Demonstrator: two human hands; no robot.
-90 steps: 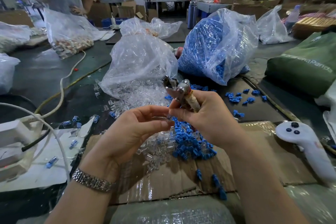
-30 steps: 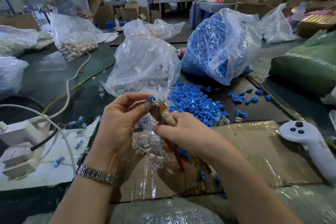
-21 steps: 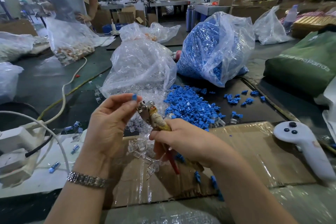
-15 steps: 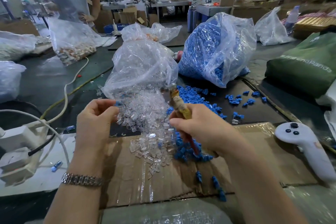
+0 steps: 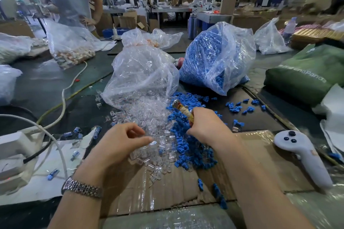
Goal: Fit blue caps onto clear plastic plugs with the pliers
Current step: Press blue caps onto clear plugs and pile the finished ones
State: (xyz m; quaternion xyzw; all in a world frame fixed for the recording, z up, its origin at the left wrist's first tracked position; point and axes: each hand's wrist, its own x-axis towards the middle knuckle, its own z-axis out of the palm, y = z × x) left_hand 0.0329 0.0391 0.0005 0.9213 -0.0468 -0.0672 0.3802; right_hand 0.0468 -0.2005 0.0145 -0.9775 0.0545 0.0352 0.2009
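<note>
Pliers [image 5: 181, 108] stand tilted in the right hand [image 5: 204, 126], whose fingers curl round the handles; the worn, tape-wrapped upper section and metal head project up and to the left above the fist, over the blue caps [image 5: 191, 147]. Whether the jaws are apart cannot be told. The right forearm runs from the lower right corner up to the pile.

The left hand [image 5: 121, 143] reaches in from the lower left, palm down, fingers loosely curled, thumb and forefinger tips close together at the edge of the clear plastic plugs [image 5: 149, 117]. Whether a plug is pinched between them cannot be told. A metal link watch [image 5: 81, 188] sits on the left wrist.

The plugs are small, transparent, blocky pieces spilling from a crumpled clear bag [image 5: 141, 72] onto a tape-covered cardboard sheet [image 5: 167, 191]. The caps, small and matte, lie heaped just beside the plugs on the right, touching them, directly under the right hand. Behind stands a clear bag of blue caps [image 5: 217, 57]. A white controller [image 5: 301, 154] lies on the cardboard's right edge. The tabletop [image 5: 46, 83] is dark green.
</note>
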